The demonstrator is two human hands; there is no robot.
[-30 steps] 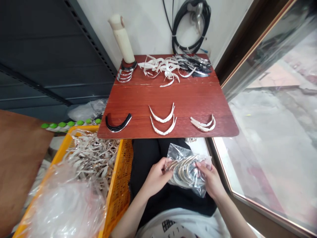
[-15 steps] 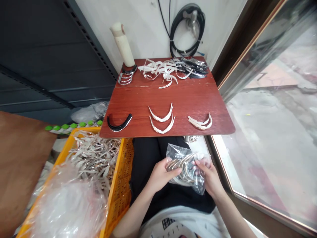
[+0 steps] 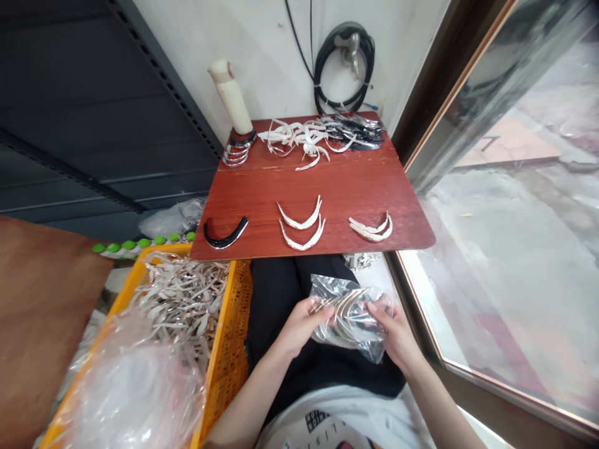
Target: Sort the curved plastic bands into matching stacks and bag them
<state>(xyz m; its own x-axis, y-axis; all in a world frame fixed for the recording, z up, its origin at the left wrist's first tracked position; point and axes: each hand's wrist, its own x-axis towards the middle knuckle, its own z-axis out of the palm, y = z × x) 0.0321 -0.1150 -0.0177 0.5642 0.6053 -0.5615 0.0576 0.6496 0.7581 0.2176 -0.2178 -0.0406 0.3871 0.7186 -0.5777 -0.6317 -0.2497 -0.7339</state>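
Note:
A clear plastic bag [image 3: 349, 321] with several curved, shiny strips inside is held over my lap. My left hand [image 3: 302, 324] grips its left side, thumb on top. On the right side, my right hand [image 3: 393, 327] pinches the bag between thumb and fingers. Beyond the bag, near the front edge of the red-brown board [image 3: 327, 181], lie a black curved piece [image 3: 226, 236], white curved pieces [image 3: 302, 236] in the middle and more white curved pieces [image 3: 373, 229] at the right.
White strips [image 3: 299, 137] and dark strips [image 3: 358, 131] are piled at the board's back, with a white bottle [image 3: 233, 100] at its left corner. A yellow crate [image 3: 227, 312] of strips and plastic bags [image 3: 135, 393] stands at left. Glass [image 3: 505, 280] borders the right.
The view has shifted slightly. My left thumb has moved a little left on the bag, and the strips inside show more openly. Both hands keep hold of it.

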